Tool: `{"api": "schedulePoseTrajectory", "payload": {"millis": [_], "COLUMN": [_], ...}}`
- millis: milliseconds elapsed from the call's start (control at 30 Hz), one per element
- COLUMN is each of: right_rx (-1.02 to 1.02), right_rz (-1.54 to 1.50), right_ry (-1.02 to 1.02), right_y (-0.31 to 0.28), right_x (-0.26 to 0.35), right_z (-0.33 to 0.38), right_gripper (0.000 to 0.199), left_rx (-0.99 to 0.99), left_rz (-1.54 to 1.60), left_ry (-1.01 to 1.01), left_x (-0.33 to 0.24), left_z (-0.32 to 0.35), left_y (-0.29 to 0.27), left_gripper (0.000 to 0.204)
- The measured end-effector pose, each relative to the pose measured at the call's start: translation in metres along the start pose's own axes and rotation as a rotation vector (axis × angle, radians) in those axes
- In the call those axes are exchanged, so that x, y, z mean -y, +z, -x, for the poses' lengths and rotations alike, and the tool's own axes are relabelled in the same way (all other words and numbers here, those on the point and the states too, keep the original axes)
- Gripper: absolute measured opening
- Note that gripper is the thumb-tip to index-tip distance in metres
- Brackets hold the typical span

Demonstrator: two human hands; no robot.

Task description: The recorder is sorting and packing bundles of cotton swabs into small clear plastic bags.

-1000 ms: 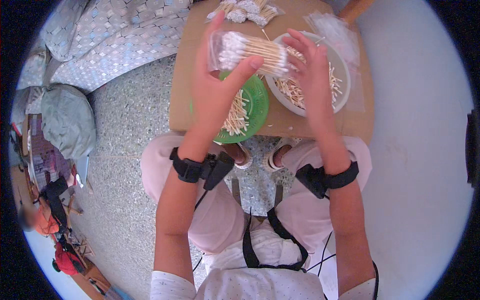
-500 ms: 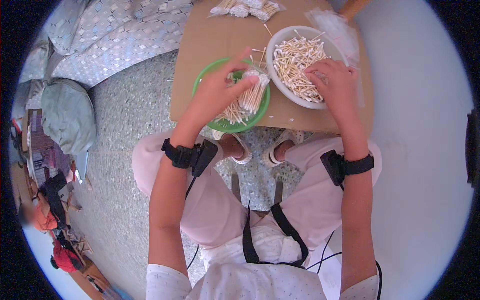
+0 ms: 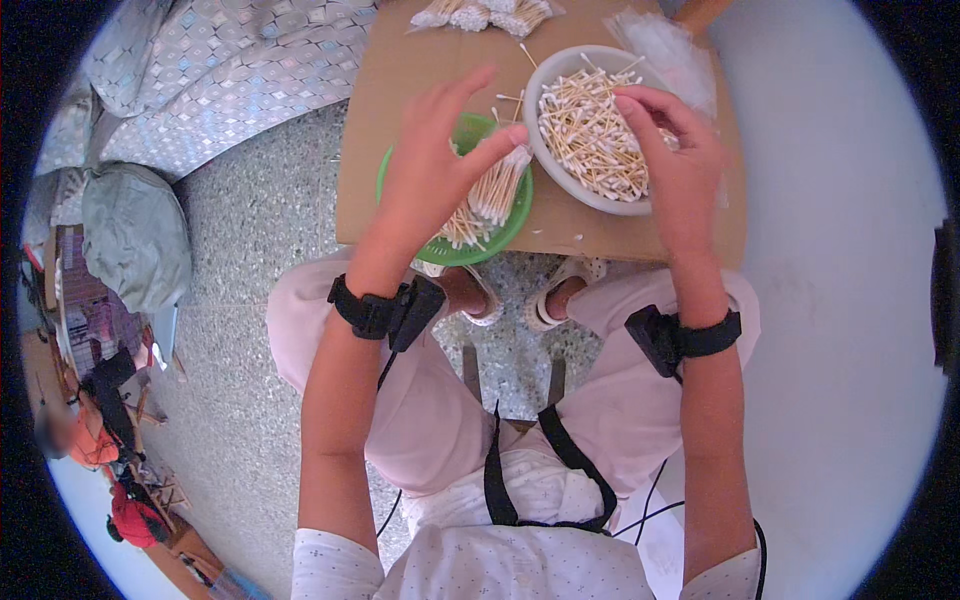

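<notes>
My left hand (image 3: 435, 165) hovers over the green basket (image 3: 390, 185), its thumb stretched out and its fingers apart, slightly blurred. Beneath the thumb a packed bundle of cotton swabs (image 3: 500, 188) leans in the basket, and loose cotton swabs (image 3: 465, 230) lie beside it. My right hand (image 3: 683, 150) is above the right side of a white bowl (image 3: 580, 196) heaped with loose cotton swabs (image 3: 585, 125). Its thumb and forefinger tips come together at the heap; whatever they may pinch is too small to make out.
Bagged swab bundles (image 3: 485, 14) lie at the far edge of the cardboard surface (image 3: 400, 75). Clear plastic bags (image 3: 665, 55) sit behind the bowl at right. A few stray swabs (image 3: 510, 98) lie between basket and bowl. A pale wall (image 3: 830, 250) borders the right side.
My left hand has lifted slightly away from the bundle and its thumb has spread. My right hand has shifted a little up and back over the bowl, its fingers raised off the swabs.
</notes>
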State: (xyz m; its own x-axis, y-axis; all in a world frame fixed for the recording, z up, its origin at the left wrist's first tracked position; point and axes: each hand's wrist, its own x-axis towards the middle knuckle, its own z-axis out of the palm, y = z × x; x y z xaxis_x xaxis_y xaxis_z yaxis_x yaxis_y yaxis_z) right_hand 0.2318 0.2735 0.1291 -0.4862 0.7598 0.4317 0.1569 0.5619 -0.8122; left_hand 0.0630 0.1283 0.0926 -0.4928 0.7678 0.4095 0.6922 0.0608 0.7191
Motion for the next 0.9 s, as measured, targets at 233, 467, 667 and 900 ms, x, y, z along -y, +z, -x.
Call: {"api": "schedulePoseTrajectory", "payload": {"millis": [233,467,667,900], "right_rx": [0.106,0.284,0.308,0.555], "right_rz": [-0.138,-0.12,-0.051,-0.109], "right_ry": [-0.019,0.062,0.083,0.027], "right_y": [0.022,0.034,0.027,0.023], "right_x": [0.001,-0.005,-0.004,-0.02], "right_z": [0.001,0.0,-0.006,-0.025], "right_gripper": [0.016,0.018,0.019,0.022], "left_rx": [0.325,0.419,0.36,0.379], "left_rz": [-0.026,0.07,0.136,0.131], "left_ry": [-0.135,-0.098,-0.031,-0.045], "left_x": [-0.011,-0.006,-0.005,-0.004], "left_z": [0.009,0.017,0.019,0.019], "left_y": [-0.004,0.0,0.004,0.006], "left_gripper": [0.093,0.108,0.103,0.102]}}
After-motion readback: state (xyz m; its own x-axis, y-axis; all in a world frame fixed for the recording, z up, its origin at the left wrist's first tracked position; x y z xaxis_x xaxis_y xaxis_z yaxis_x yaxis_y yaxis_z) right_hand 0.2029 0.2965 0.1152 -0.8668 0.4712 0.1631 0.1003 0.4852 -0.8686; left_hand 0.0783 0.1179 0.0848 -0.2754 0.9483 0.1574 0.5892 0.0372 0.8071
